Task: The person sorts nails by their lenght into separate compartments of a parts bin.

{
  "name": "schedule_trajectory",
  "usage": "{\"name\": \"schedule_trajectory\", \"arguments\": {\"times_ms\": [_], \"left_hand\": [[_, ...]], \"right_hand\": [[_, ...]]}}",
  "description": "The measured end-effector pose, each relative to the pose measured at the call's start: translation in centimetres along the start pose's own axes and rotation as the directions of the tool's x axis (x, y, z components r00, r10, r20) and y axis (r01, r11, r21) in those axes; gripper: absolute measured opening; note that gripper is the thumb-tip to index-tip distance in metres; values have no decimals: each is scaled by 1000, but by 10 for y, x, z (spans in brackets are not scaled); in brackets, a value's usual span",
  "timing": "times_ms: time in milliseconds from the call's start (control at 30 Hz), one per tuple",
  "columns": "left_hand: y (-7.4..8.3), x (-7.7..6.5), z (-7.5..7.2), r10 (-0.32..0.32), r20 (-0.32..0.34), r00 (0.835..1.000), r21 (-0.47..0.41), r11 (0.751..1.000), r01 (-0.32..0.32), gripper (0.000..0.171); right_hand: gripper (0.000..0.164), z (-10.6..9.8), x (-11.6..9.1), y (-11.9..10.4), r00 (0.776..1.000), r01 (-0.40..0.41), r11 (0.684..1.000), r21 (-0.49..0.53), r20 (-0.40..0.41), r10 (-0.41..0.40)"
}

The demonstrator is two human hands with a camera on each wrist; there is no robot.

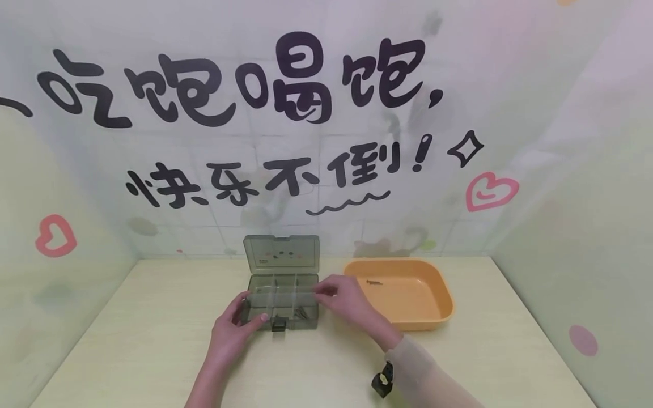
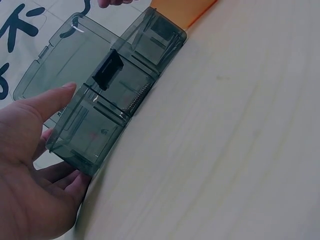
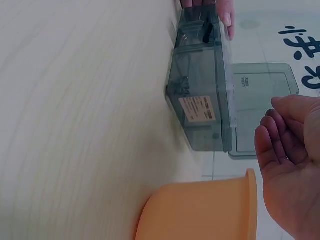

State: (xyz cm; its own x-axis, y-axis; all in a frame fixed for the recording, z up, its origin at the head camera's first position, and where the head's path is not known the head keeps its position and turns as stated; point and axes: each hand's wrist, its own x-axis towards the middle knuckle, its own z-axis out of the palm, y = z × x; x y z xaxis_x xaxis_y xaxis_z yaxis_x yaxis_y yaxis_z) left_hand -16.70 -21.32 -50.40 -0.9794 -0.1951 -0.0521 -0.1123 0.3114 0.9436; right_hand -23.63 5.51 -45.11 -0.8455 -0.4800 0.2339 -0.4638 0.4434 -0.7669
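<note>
**Parts box [image 1: 284,297] sits lid-up, screws [image 1: 301,313] in front R compartment**

Gray see-thru box lies w/ long axis L–R, toward rear of table [image 1: 306,374]; latch [image 1: 279,323] faces the person, lid [image 1: 282,255] stands raised at back. L hand [image 1: 232,327], in from front L, is clamped on box's L end, thumb over front edge, fingers round the side. R hand [image 1: 346,299] reaches in from lower R, wrist angled L, fingers curled, tips close together by box's R rim; can't tell if anything's btwn them. Orange tray [image 1: 408,294] sits just R of box, long axis also L–R, w/ loose hardware [image 1: 374,283] nr. its rear L corner.
</note>
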Motion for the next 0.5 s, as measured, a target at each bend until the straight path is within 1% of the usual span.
{"name": "schedule_trajectory", "arguments": {"times_ms": [100, 233, 333, 500], "left_hand": [[-2, 1, 0, -1, 8, 1000, 0, 1000, 1, 80], [-4, 1, -1, -7, 17, 1000, 0, 1000, 7, 81], [-4, 1, -1, -7, 18, 1000, -1, 1000, 7, 83], [-3, 1, -2, -5, 18, 1000, 8, 1000, 5, 83]], "right_hand": [[17, -6, -3, 5, 1000, -5, 1000, -4, -8, 5], [16, -16, -8, 15, 999, -45, 999, -6, -28, 45], [16, -25, -11, 23, 995, -70, 998, -10, -71, 69], [15, -41, -16, 41, 985, -78, 997, -24, -156, 73]]}}
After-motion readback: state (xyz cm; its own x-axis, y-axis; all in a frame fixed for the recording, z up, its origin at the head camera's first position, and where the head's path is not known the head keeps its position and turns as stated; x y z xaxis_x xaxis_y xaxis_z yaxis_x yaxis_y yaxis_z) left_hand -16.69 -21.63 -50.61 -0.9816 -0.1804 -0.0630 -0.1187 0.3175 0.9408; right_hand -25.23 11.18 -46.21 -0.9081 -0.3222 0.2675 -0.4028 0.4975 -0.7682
